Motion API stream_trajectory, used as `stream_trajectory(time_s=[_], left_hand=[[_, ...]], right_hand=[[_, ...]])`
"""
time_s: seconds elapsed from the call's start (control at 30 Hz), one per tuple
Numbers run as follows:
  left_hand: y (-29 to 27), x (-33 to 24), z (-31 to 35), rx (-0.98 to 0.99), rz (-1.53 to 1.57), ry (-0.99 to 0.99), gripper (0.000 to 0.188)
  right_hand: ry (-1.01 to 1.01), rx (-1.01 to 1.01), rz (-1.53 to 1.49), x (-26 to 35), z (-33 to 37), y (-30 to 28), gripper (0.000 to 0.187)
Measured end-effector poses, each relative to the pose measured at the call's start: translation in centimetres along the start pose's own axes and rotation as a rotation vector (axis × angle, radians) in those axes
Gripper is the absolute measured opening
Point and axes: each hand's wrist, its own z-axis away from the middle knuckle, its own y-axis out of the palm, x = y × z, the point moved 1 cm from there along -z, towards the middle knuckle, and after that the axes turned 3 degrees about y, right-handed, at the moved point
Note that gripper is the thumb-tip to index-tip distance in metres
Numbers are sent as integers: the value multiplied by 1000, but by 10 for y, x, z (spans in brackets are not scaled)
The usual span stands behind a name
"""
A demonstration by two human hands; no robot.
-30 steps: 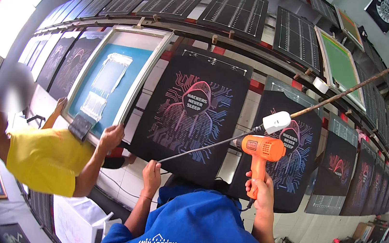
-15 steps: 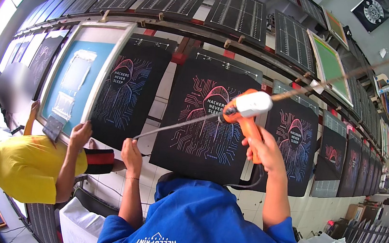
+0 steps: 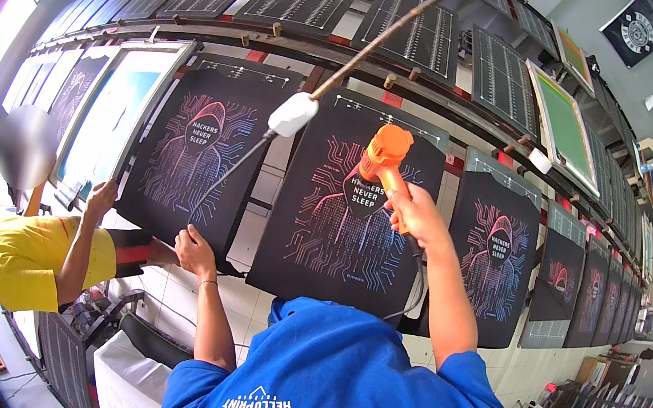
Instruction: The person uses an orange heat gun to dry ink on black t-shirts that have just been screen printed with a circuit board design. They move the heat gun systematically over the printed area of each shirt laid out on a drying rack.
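The right hand (image 3: 420,218) clamps an orange plastic heat gun (image 3: 391,143), nozzle downward over a black printed shirt (image 3: 343,235), handle slanting lower-right; the left hand (image 3: 196,252) pinches a grey cord (image 3: 240,162).

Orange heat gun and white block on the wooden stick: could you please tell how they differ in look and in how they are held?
The orange heat gun is pistol-shaped; the white block is a plain, rounded oblong. The right hand grips the heat gun, while no hand touches the white block: it sits between a wooden stick and a grey cable, whose lower end meets the left hand. A cable leads from each.
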Motion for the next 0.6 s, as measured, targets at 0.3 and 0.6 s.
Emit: stream_trajectory(time_s=[0.3,0.6], left_hand=[[2,1,2,16,24,139,37],[9,4,1,-22,66,100,37]], right_hand=[[40,50,-82,0,-8,1,29],[37,68,-51,2,-13,7,30]])
